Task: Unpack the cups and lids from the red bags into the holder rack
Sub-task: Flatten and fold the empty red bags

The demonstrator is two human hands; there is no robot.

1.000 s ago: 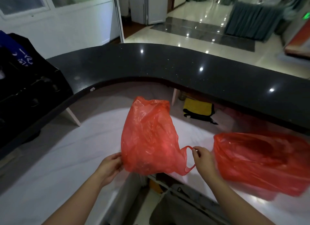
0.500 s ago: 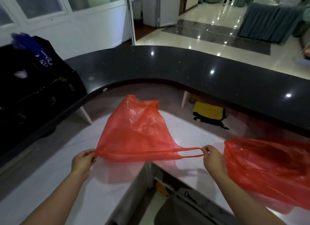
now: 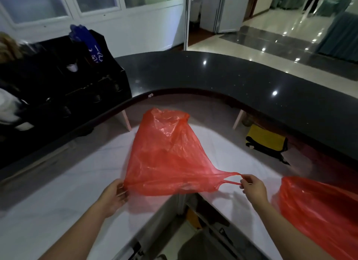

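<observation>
A limp red plastic bag (image 3: 166, 159) is stretched wide above the white counter (image 3: 58, 197), and it looks flat, with no contents showing. My left hand (image 3: 115, 196) pinches its left edge. My right hand (image 3: 252, 188) pinches its thin handle loops, pulled taut to the right. A second red bag (image 3: 317, 211), bulging, lies on the counter at the right. The black holder rack (image 3: 64, 89) stands at the far left on the dark upper counter, with a blue sleeve of cups (image 3: 87, 42) and white lids (image 3: 7, 108) in it.
A curved black countertop (image 3: 251, 81) runs behind the white counter. Under it at the right lies a yellow and black bag (image 3: 266, 141). A gap between the white counter sections opens below my hands, with shelves (image 3: 195, 226) inside.
My hands moved apart and pulled the bag from a hanging bunch into a wide, taut sheet. My view turned left, so the rack now shows more fully.
</observation>
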